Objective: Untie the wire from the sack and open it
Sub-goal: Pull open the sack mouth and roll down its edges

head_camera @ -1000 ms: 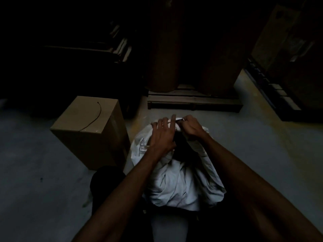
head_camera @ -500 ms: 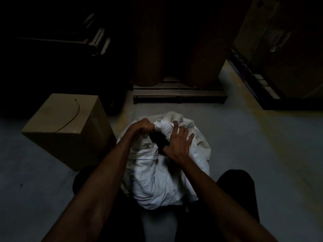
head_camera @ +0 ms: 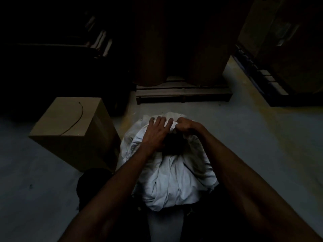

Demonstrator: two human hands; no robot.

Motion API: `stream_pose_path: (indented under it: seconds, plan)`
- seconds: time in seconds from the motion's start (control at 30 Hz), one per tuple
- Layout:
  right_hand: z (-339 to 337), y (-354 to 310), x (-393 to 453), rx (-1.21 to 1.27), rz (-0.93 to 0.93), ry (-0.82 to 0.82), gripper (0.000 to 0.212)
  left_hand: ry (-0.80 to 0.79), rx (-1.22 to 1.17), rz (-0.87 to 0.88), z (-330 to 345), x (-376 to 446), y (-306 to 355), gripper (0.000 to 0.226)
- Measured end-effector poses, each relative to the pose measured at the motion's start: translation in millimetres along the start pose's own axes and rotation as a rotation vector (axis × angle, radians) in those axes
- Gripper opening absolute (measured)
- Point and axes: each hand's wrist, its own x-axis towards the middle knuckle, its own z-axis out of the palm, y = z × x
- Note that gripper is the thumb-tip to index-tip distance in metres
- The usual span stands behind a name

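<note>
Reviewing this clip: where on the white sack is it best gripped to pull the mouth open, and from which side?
Probably the bunched rim at the far top of the white sack, from above. The cloth gathers there beyond a dark hollow; the right hand already pinches it, while the left hand lies with straight fingers beside it. Lower down the cloth is slack.

A dim storeroom, seen from where I sit on the floor.

The grey concrete floor [head_camera: 262, 137] spreads around me, with a yellowish patch to my right. A cardboard box [head_camera: 73, 135] stands to my left. Ahead, two tall brown rolls [head_camera: 176, 49] stand upright on a low wooden pallet [head_camera: 183, 96]. Dark shelving [head_camera: 66, 55] fills the far left, and a dark rack [head_camera: 265, 79] runs along the right, below more big brown cartons [head_camera: 286, 41]. Light is weak; the far side is almost black.
</note>
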Motion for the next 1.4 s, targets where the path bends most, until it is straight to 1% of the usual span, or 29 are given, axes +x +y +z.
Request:
stream_pose_path:
  seconds: [0.03, 0.07, 0.13, 0.2, 0.23, 0.3, 0.33, 0.4, 0.43, 0.5, 0.6, 0.63, 0.7, 0.73, 0.77, 0.83, 0.87, 0.9, 1.0, 1.1, 1.13, 1.17, 1.2, 1.23, 1.27, 1.3, 1.33, 1.37, 1.4]
  plan:
    - [-3, 3, -1, -0.003, 0.02, -0.021, 0.037, 0.035, -0.003, -0.012, -1, 6, 6, 0.059]
    - [-4, 6, -3, -0.008, 0.018, -0.03, 0.04, 0.041, -0.018, -0.018, -3, 13, 9, 0.049]
    - [-4, 7, -3, -0.061, -0.034, -0.041, 0.053, -0.086, -0.066, -0.064, -8, 28, 10, 0.039]
    - [3, 10, -7, -0.176, -0.076, -0.037, 0.057, -0.16, -0.144, -0.119, -9, 37, 10, 0.032]
    - [11, 15, -11, -0.277, -0.076, 0.03, 0.071, -0.19, -0.188, -0.151, -12, 40, 10, 0.034]
    - [31, 24, -31, -0.425, -0.029, 0.255, 0.105, -0.3, -0.301, -0.226, -12, 46, 2, 0.043]
    - [44, 28, -38, -0.41, -0.021, 0.375, 0.113, -0.371, -0.359, -0.269, -12, 49, -6, 0.047]
    - [71, 34, -46, -0.325, 0.046, 0.526, 0.117, -0.5, -0.492, -0.302, -13, 53, -23, 0.057]
    - [79, 34, -47, -0.328, 0.09, 0.551, 0.114, -0.548, -0.538, -0.291, -15, 55, -30, 0.059]
    - [84, 34, -45, -0.345, 0.135, 0.556, 0.097, -0.57, -0.575, -0.282, -17, 54, -36, 0.057]
    - [70, 35, -38, -0.18, 0.037, 0.47, 0.072, -0.497, -0.529, -0.288, -12, 47, -39, 0.057]
    - [63, 33, -36, -0.122, 0.028, 0.434, 0.062, -0.464, -0.498, -0.299, -10, 43, -39, 0.066]
    - [46, 31, -31, -0.071, 0.045, 0.381, 0.045, -0.383, -0.427, -0.289, -5, 31, -33, 0.093]
    - [37, 29, -28, -0.069, 0.053, 0.346, 0.042, -0.296, -0.37, -0.228, -2, 25, -27, 0.102]
    - [29, 28, -23, -0.067, 0.049, 0.3, 0.041, -0.175, -0.305, -0.13, 2, 18, -19, 0.104]
    - [12, 22, -22, -0.078, 0.019, 0.21, 0.045, 0.023, -0.215, 0.06, 10, 11, -1, 0.1]
    - [5, 20, -23, -0.077, 0.009, 0.177, 0.049, 0.071, -0.209, 0.113, 13, 11, 8, 0.098]
    - [0, 20, -24, -0.075, 0.008, 0.143, 0.05, 0.095, -0.213, 0.134, 18, 13, 16, 0.097]
    - [-9, 26, -28, -0.096, 0.091, 0.02, 0.05, 0.093, -0.202, 0.073, 26, 21, 32, 0.088]
    - [-10, 35, -27, -0.089, 0.14, -0.036, 0.047, -0.035, -0.202, 0.044, 20, 40, 47, 0.067]
    - [-8, 37, -26, -0.068, 0.146, -0.015, 0.046, -0.103, -0.198, -0.029, 18, 53, 53, 0.057]
    - [-4, 39, -26, -0.046, 0.153, 0.015, 0.044, -0.218, -0.231, -0.162, 9, 65, 58, 0.048]
    - [1, 42, -28, -0.046, 0.145, 0.072, 0.045, -0.351, -0.246, -0.274, 1, 63, 54, 0.043]
    - [8, 46, -31, -0.09, 0.123, 0.165, 0.051, -0.398, -0.224, -0.397, 3, 69, 51, 0.04]
    - [18, 48, -33, -0.168, 0.098, 0.297, 0.064, -0.39, -0.254, -0.373, 8, 72, 50, 0.039]
    - [30, 51, -36, -0.272, 0.1, 0.421, 0.078, -0.365, -0.341, -0.331, 21, 86, 48, 0.043]
    - [43, 52, -40, -0.339, 0.129, 0.52, 0.088, -0.422, -0.452, -0.22, 18, 87, 41, 0.055]
    - [55, 52, -42, -0.349, 0.159, 0.592, 0.093, -0.513, -0.503, -0.16, 10, 89, 34, 0.067]
    - [64, 53, -43, -0.348, 0.187, 0.626, 0.095, -0.579, -0.541, -0.142, 4, 89, 24, 0.075]
